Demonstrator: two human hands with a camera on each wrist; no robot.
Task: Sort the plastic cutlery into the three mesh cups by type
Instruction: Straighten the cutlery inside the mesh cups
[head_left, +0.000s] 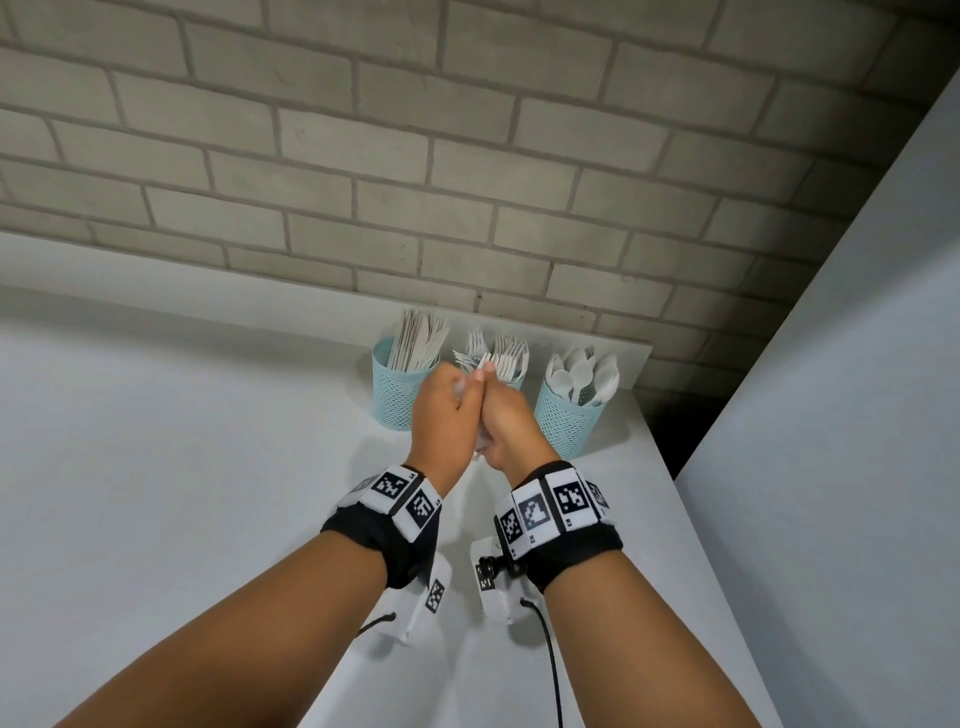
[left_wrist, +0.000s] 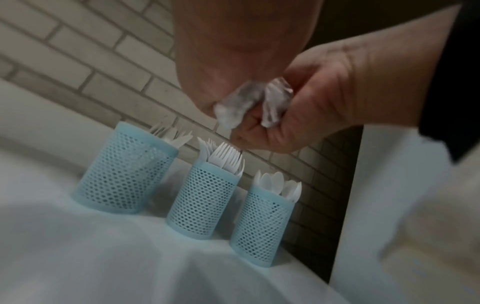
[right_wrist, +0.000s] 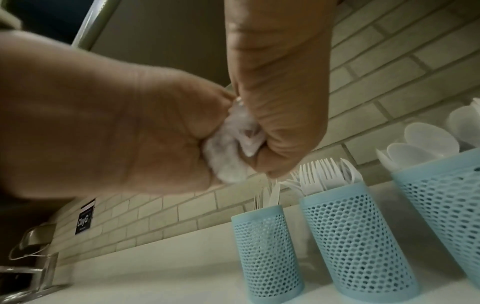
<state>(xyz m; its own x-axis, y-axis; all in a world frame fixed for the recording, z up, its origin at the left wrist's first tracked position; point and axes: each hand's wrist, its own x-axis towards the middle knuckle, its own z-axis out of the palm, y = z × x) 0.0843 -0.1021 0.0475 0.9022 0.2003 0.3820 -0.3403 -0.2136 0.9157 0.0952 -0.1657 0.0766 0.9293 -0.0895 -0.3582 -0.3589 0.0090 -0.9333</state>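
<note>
Three pale-blue mesh cups stand in a row at the back of the white counter. The left cup (head_left: 397, 387) holds knives (head_left: 415, 338), the middle cup (left_wrist: 202, 203) forks (head_left: 498, 351), and the right cup (head_left: 566, 421) spoons (head_left: 582, 376). My left hand (head_left: 447, 410) and right hand (head_left: 511, 421) are pressed together just in front of and above the fork cup. Both grip one crumpled clear plastic wrapper (left_wrist: 254, 102), also seen squeezed between the palms as a crumpled wrapper (right_wrist: 233, 144). No loose cutlery shows in either hand.
A grey brick wall (head_left: 467, 156) rises right behind the cups. A white panel (head_left: 857, 364) closes the right side past the counter edge (head_left: 675, 493). A metal tap (right_wrist: 31, 236) and a black label (right_wrist: 84, 222) lie far left.
</note>
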